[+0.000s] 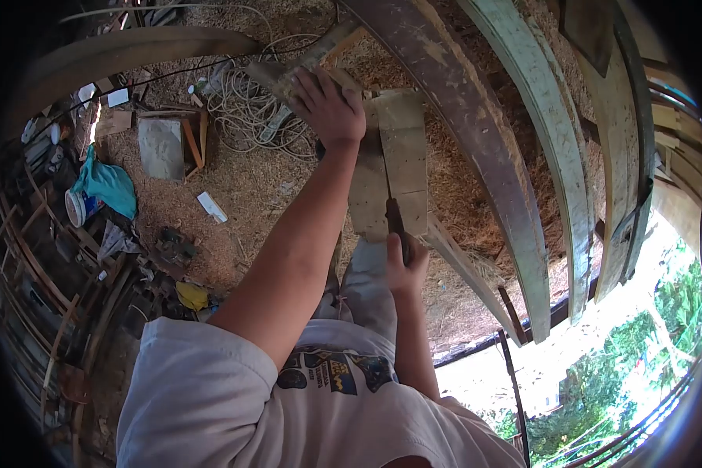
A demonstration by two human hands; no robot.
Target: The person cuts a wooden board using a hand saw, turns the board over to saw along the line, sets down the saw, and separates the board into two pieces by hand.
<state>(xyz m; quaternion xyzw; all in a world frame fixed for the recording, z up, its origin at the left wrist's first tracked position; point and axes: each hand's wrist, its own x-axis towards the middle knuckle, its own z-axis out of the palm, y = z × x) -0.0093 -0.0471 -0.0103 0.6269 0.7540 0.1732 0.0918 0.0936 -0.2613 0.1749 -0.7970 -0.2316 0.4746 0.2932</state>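
Note:
A pale board lies in front of my body in the head view, with a dark, thin blade-like tool running along it. My right hand is wrapped round the dark handle of this tool at the board's near edge. Farther up, my left hand presses down on a wooden piece at the board's far left, its fingers spread and palm down. What lies under the left palm is hidden.
Large curved timbers stand on the right. Coiled rope, a small wooden box, a white block and a teal bag with a bucket lie on the left over sawdust. Greenery shows at lower right.

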